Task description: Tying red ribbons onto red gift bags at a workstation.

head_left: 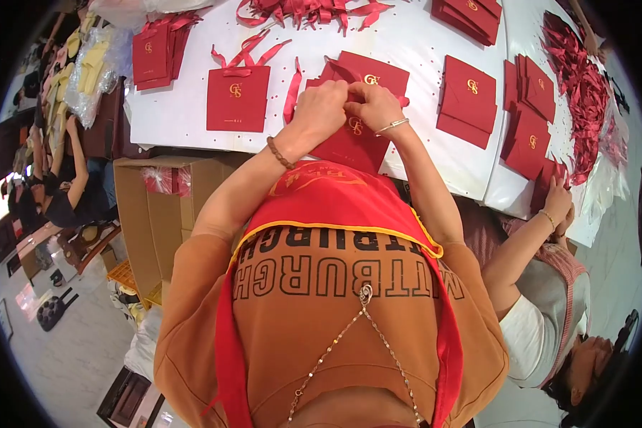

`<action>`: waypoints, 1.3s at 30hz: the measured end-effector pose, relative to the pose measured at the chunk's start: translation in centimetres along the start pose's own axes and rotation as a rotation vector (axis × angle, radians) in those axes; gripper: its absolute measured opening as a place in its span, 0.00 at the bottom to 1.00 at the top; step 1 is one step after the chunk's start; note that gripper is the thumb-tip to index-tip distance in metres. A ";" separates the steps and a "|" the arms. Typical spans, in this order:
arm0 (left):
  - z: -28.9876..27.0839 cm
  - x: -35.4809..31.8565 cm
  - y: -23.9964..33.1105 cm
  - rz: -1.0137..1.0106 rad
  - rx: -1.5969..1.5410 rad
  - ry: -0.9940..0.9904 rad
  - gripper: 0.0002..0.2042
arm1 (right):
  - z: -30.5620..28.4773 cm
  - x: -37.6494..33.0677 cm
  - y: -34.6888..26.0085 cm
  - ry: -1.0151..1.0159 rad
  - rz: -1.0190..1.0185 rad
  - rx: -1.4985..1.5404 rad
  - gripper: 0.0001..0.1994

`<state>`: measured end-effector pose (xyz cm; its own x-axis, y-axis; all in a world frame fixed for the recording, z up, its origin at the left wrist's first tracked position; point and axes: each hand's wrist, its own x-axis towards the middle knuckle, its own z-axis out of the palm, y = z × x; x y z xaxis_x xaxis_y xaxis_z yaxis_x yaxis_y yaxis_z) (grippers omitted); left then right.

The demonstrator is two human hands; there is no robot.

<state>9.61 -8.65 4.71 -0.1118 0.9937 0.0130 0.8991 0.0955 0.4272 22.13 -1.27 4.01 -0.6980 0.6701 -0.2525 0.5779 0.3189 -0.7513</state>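
Observation:
At the table's near edge, a red paper bag (349, 146) with a gold emblem lies under my hands. My left hand (321, 108), a beaded bracelet on its wrist, is closed in a pinch at the bag's top edge. My right hand (375, 107), wearing a bangle, is also closed, and its fingertips meet the left ones. A red ribbon (293, 91) sticks out beside the left hand, with another end by the right hand. What the fingertips grip is mostly hidden. Another red bag (391, 68) lies just beyond, partly covered.
A red bag with ribbon handles (237, 100) lies to the left, near a bag stack (157, 53). More red bags (468, 100) lie right. Loose ribbons (310, 8) are piled at the back. A co-worker's hand (558, 201) touches bags at right. A cardboard box (150, 221) stands left below the table.

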 end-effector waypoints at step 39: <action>-3.7 0.7 -2.7 -0.002 -0.160 -0.273 0.13 | 0.3 -0.4 0.5 -0.078 -0.057 0.127 0.15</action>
<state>5.57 -8.42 6.93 0.0241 0.9748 -0.2219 0.8188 0.1082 0.5639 22.51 -1.58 3.55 -0.7617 0.5977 -0.2502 0.4817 0.2642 -0.8355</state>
